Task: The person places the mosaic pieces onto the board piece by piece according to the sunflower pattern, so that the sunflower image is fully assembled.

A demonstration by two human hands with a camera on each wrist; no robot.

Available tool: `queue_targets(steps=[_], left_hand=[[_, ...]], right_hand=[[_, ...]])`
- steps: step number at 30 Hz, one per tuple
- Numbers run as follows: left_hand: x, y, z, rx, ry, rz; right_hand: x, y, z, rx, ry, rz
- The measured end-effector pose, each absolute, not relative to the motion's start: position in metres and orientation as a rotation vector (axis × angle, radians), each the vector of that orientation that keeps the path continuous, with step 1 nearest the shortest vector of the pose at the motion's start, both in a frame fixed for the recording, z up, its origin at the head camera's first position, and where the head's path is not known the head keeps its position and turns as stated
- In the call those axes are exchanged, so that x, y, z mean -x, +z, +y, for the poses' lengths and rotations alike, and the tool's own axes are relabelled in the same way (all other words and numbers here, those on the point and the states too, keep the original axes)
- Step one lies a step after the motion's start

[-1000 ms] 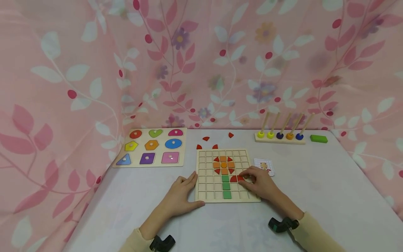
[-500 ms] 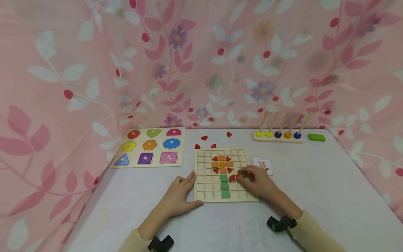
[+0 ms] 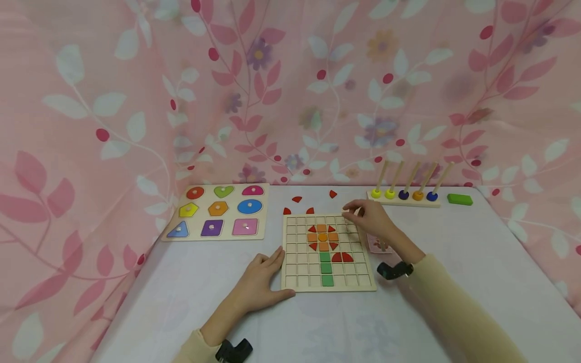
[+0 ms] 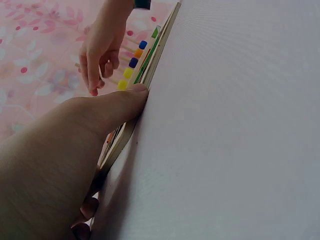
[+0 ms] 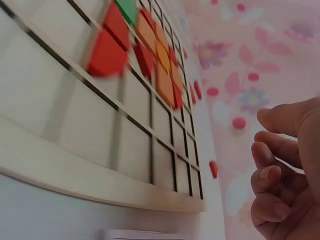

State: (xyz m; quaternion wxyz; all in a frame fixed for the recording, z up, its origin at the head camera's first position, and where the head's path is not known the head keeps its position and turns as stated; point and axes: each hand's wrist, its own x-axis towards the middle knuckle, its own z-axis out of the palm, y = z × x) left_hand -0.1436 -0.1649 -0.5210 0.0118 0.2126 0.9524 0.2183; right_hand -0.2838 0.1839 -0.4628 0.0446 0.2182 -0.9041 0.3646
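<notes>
A wooden grid board [image 3: 329, 289] lies on the white table. It carries a flower of orange and red pieces on a stem of green squares [image 3: 326, 268]. Two red quarter-circle pieces [image 3: 342, 257] sit side by side right of the stem. My left hand [image 3: 256, 282] rests against the board's left side, its fingers straight along the edge and its thumb [image 4: 125, 102] at the front edge. Above the board's far right corner hovers my right hand [image 3: 374, 219], fingers loosely bent with nothing between them in the right wrist view. Several loose red pieces [image 3: 297, 199] lie beyond the board.
Back left holds a knobbed shape puzzle [image 3: 228, 229]. A peg stand [image 3: 404, 202] with coloured beads and a green block [image 3: 460, 199] are at the back right. Partly under my right arm in the head view lies a small picture card [image 3: 378, 246]. A floral cloth hangs behind.
My right hand has left the second red quarter-circle piece beside the stem and moved away from me to the board's far right corner. My left hand has stayed put.
</notes>
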Motion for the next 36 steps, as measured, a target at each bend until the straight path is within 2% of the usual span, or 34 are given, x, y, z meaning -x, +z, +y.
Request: queue_targets(steps=[7, 14, 20, 36], left_hand=[[0.144, -0.521, -0.161, -0.641, 0.683, 2.948], [0.143, -0.521, -0.158, -0.687, 0.684, 2.965], [0.143, -0.520, -0.159, -0.707, 0.678, 2.984], [0.142, -0.517, -0.164, -0.665, 0.674, 2.969]], right_hand=[[0.352, -0.469, 0.178, -0.527, 1.130, -2.887], [0.384, -0.481, 0.172, -0.438, 1.104, -3.036], [0.393, -0.481, 0.166, -0.499, 0.917, -3.119], [0.390, -0.480, 0.155, -0.504, 0.884, -3.159]])
